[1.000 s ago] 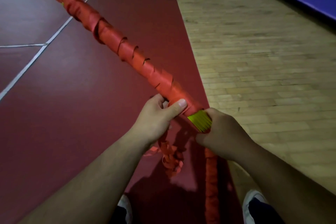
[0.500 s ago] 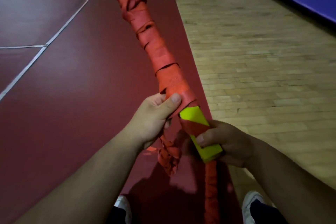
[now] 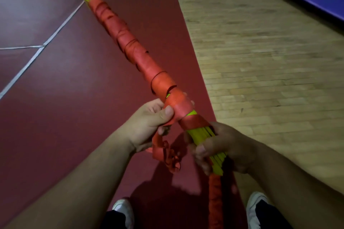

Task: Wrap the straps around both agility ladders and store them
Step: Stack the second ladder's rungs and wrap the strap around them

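Yellow-green agility ladder bundle swung back leftward.
Orange-red fabric strap pinched by left hand; right hand grips bundle's bare end.

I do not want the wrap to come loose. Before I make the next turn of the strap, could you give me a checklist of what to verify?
1. Right hand grips the bare yellow rungs: ok.
2. Left hand pinches the orange strap against the bundle: ok.
3. Near end covered: not ok, yellow shows.
4. Strap tail free of tangles: cannot tell, it hangs bunched.
5. Far end wrapped up to its tips: ok.
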